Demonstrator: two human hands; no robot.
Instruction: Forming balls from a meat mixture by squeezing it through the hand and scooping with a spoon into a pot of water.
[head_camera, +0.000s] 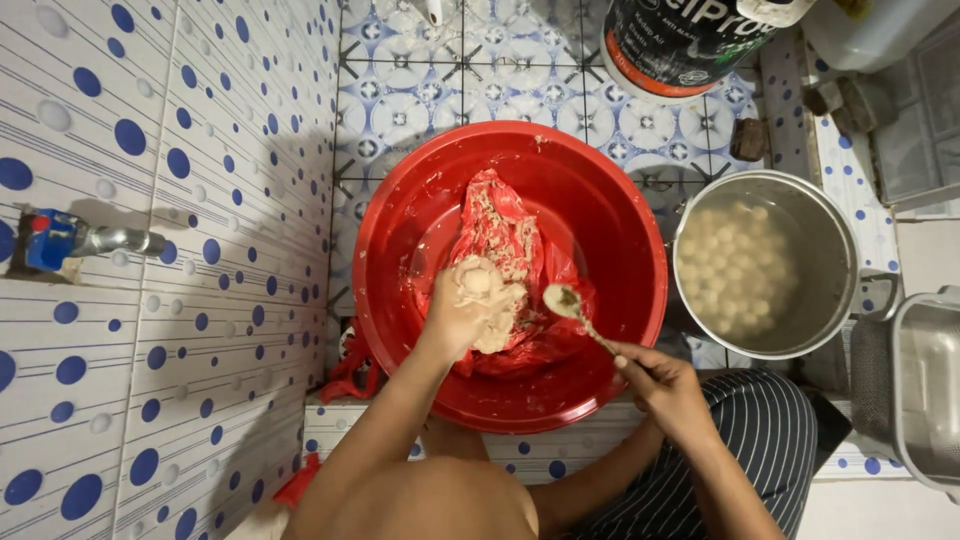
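The left arm reaches forward from the lower middle of the view, forearm angled up and to the right, wrist bent so that the left hand (470, 305) hangs over the red basin (400, 215). Its fingers are curled tight around a lump of pale dough (480, 285), which bulges out at the top of the fist and coats the knuckles. The hand sits just inside the basin, left of its centre, above a crumpled red plastic bag (510, 225) smeared with the same paste and lying across the basin's bottom.

The right arm comes in from the lower right, elbow near a striped trouser leg (765, 440). The right hand (665, 385) hovers over the near right rim of the basin, fingers pinched shut on the handle of a spoon (575, 310). The spoon points up and to the left; its bowl carries a little paste and lies just beside the dough in the left fist, whether touching or not I cannot tell.

The basin stands on a patterned tile floor (400, 110), near the left wall of dotted tiles. At its right edge, close by, stands a metal pot (850, 260) holding cloudy water with many pale round balls (735, 260) in it.
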